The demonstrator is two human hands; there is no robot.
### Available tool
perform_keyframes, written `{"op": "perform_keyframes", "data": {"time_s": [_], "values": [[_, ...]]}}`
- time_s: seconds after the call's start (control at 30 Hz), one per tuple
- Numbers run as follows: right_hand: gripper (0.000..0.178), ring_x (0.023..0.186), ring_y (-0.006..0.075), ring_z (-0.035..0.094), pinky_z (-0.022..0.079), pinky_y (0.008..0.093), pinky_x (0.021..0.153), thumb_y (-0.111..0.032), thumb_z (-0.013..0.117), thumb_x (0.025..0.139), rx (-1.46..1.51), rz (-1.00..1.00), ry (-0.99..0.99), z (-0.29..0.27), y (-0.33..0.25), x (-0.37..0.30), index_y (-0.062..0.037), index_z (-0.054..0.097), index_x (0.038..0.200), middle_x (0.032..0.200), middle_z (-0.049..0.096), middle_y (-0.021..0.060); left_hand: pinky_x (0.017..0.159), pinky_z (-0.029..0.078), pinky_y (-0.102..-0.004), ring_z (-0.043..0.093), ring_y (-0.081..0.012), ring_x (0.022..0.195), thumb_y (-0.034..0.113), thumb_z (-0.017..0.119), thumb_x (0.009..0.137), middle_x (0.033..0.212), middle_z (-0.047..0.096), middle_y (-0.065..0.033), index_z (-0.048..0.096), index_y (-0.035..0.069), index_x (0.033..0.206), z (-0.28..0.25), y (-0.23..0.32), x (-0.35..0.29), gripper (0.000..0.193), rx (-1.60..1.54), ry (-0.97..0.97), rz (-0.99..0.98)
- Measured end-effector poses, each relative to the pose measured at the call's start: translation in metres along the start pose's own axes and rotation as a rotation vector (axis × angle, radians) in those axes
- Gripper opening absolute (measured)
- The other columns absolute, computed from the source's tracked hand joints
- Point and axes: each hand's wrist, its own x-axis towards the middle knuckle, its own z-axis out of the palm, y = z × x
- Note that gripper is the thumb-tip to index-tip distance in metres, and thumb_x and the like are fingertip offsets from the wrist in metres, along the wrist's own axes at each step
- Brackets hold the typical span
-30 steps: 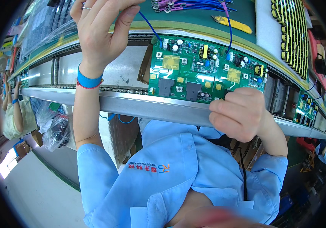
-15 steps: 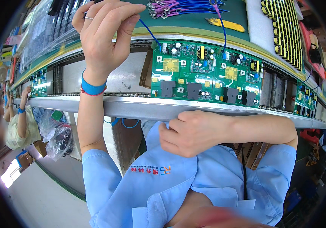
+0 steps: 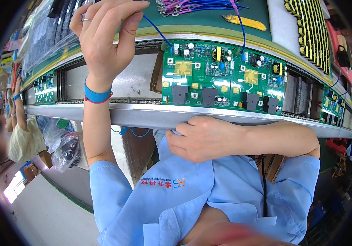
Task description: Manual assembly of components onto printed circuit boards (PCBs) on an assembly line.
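Observation:
My left hand point(image 3: 109, 43), with a ring and a blue wrist strap point(image 3: 98, 96), is raised over the rail at the left. Thumb and forefinger are closed on the upper part of a blue wire point(image 3: 158, 29); its gripped end is hidden. The other end meets the top left corner of a green circuit board point(image 3: 208, 78) lying across the rails. Another blue wire point(image 3: 242, 35) rises from the board's top middle, with a pink sleeve at its upper end. My right hand point(image 3: 202, 139) is curled closed before my shirt, against the near rail, with nothing showing in it.
Beyond the rails lie a bundle of blue wires with pink-sleeved ring terminals point(image 3: 180, 7), a yellow cutter knife point(image 3: 246, 22) and rows of yellow-black components point(image 3: 307, 37). More boards sit on the line at left point(image 3: 44, 88) and right point(image 3: 332, 105). A co-worker point(image 3: 23, 137) is at far left.
My left hand has shifted slightly left, still pinching the wire. My right hand has moved only a little. At far left the co-worker's arm has risen.

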Motion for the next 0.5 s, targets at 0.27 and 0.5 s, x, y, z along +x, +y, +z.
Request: {"op": "perform_keyframes", "data": {"time_s": [0.27, 0.5], "values": [[0.021, 0.076, 0.0101, 0.054, 0.042, 0.0217, 0.053, -0.021, 0.061, 0.077, 0.003, -0.005, -0.054, -0.0021, 0.0002, 0.0011, -0.007, 0.069, 0.091, 0.101, 0.066, 0.0007, 0.097, 0.033, -0.0325, 0.064, -0.0162, 0.092, 0.006, 0.07, 0.087, 0.093, 0.073, -0.0017, 0.072, 0.01, 0.1, 0.0005, -0.0008, -0.0017, 0.014, -0.007, -0.011, -0.011], [0.022, 0.075, 0.0096, 0.054, 0.041, 0.0212, 0.051, -0.022, 0.062, 0.076, -0.027, -0.022, -0.061, -0.0016, 0.0009, -0.0001, -0.0061, 0.069, 0.09, 0.1, 0.066, 0.0011, 0.098, 0.033, -0.0336, 0.065, -0.017, 0.092, 0.006, 0.07, 0.086, 0.093, 0.072, -0.0021, 0.072, 0.011, 0.099, 0.003, -0.0001, -0.001, 0.014, -0.017, 0.011, -0.001]]}}
